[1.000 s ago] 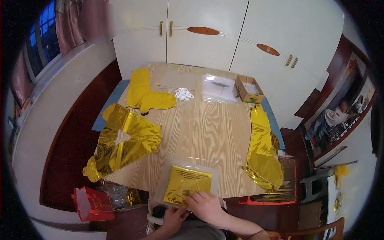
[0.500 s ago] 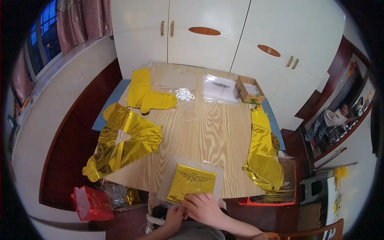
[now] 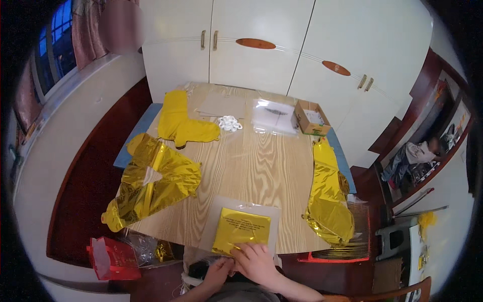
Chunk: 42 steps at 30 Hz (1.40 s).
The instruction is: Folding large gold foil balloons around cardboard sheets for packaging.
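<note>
A folded gold foil packet (image 3: 242,226) with dark print lies on a grey card (image 3: 271,236) at the table's near edge. A clear plastic film shows along the card's far edge. Curled over the packet's lower edge are the fingers of my right hand (image 3: 257,264); its thumb is hidden below. Close by, just off the table edge, my left hand (image 3: 220,273) is closed in a pinch beside the right thumb. What sits between its fingertips is too small to make out.
Gold foil balloons lie flat at left (image 3: 156,189), far left (image 3: 176,123) and right (image 3: 327,201). Farther back are white rings (image 3: 230,123), grey cards (image 3: 221,105), clear bags (image 3: 274,118) and a cardboard box (image 3: 314,128). A red bag (image 3: 113,261) stands below left; a person (image 3: 415,153) is at right.
The view has shifted slightly. My right fingers have spread a little over the packet's lower edge. My left hand stays close beside them, and the packet lies in much the same place.
</note>
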Each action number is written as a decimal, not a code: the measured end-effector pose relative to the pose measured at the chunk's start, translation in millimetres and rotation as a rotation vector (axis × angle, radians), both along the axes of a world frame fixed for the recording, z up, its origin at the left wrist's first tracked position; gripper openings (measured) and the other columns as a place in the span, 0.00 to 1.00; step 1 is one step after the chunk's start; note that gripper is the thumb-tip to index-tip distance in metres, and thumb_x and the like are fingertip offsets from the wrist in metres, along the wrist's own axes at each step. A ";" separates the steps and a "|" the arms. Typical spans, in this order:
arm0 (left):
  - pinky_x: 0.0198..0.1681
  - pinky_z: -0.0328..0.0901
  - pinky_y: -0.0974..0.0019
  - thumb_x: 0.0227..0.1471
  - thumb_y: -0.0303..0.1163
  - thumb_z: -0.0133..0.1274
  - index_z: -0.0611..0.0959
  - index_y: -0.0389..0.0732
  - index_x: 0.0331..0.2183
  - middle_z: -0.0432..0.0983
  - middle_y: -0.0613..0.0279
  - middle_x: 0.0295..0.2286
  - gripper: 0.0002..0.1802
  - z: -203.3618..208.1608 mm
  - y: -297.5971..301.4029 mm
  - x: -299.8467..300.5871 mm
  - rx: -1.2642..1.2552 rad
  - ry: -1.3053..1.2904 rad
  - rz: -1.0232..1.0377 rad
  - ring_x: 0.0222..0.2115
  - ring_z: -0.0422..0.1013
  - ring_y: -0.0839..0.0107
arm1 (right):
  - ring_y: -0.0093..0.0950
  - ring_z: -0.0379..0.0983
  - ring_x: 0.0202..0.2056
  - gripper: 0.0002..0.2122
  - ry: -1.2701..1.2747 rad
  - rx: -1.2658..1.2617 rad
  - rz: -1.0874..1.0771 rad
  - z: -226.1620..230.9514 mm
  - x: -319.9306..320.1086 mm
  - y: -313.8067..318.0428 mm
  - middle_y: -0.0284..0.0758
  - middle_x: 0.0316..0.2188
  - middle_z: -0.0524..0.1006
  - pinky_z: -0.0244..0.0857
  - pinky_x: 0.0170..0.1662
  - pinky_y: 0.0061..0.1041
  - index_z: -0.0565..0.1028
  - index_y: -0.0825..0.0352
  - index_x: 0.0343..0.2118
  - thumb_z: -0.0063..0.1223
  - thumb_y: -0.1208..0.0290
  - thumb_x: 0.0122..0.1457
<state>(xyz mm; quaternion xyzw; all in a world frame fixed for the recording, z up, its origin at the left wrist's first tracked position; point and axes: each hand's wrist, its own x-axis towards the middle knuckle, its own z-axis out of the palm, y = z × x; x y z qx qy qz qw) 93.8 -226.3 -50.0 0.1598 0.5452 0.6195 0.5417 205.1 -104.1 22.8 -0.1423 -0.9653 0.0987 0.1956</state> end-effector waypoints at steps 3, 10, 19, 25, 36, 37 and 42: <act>0.26 0.60 0.76 0.61 0.34 0.46 0.78 0.36 0.28 0.73 0.66 0.22 0.14 1.7 -1.1 0.0 0.009 -0.100 -0.011 0.21 0.64 0.79 | 0.35 0.65 0.52 0.20 -0.037 0.001 -0.041 2.3 -0.2 4.1 0.34 0.48 0.71 0.57 0.54 0.37 0.74 0.60 0.45 0.59 0.63 0.47; 0.24 0.58 0.79 0.60 0.34 0.48 0.82 0.38 0.37 0.74 0.68 0.23 0.12 28.5 -15.9 -11.0 -0.044 0.074 -0.339 0.20 0.63 0.82 | 0.35 0.64 0.55 0.19 -0.064 0.027 0.004 3.5 5.2 18.5 0.35 0.48 0.72 0.55 0.58 0.42 0.74 0.61 0.46 0.59 0.61 0.51; 0.25 0.65 0.76 0.60 0.30 0.43 0.66 0.38 0.57 0.77 0.59 0.26 0.23 68.5 -29.7 -27.3 -0.068 -0.374 -0.086 0.23 0.72 0.75 | 0.33 0.65 0.54 0.18 -0.070 0.023 0.043 2.4 6.9 22.7 0.32 0.49 0.73 0.54 0.59 0.41 0.75 0.59 0.45 0.59 0.61 0.51; 0.24 0.65 0.73 0.58 0.28 0.43 0.62 0.38 0.59 0.77 0.56 0.27 0.27 50.7 -26.3 -32.4 0.012 -0.495 0.037 0.20 0.71 0.73 | 0.33 0.65 0.54 0.18 -0.037 0.037 0.061 0.4 6.5 23.7 0.31 0.48 0.73 0.55 0.58 0.43 0.75 0.59 0.45 0.60 0.61 0.51; 0.26 0.66 0.70 0.57 0.24 0.43 0.76 0.38 0.48 0.78 0.57 0.26 0.17 79.8 -33.2 -40.5 -0.162 0.019 -0.126 0.21 0.72 0.70 | 0.31 0.65 0.55 0.17 -0.015 -0.011 0.073 0.8 9.3 25.0 0.31 0.48 0.74 0.52 0.60 0.42 0.76 0.58 0.45 0.60 0.61 0.51; 0.29 0.67 0.68 0.56 0.24 0.44 0.77 0.38 0.47 0.78 0.57 0.28 0.16 79.8 -32.2 -45.1 -0.048 0.366 -0.112 0.24 0.73 0.67 | 0.31 0.65 0.55 0.17 -0.006 -0.035 0.079 2.2 9.1 25.5 0.31 0.48 0.74 0.52 0.60 0.42 0.76 0.59 0.45 0.60 0.61 0.51; 0.48 0.66 0.58 0.53 0.28 0.48 0.76 0.37 0.47 0.75 0.55 0.41 0.18 89.9 18.0 -76.4 0.279 1.588 -0.103 0.44 0.71 0.57 | 0.34 0.64 0.56 0.19 -0.028 -0.018 -0.014 12.5 -1.5 36.3 0.36 0.50 0.72 0.49 0.61 0.45 0.74 0.63 0.46 0.56 0.60 0.54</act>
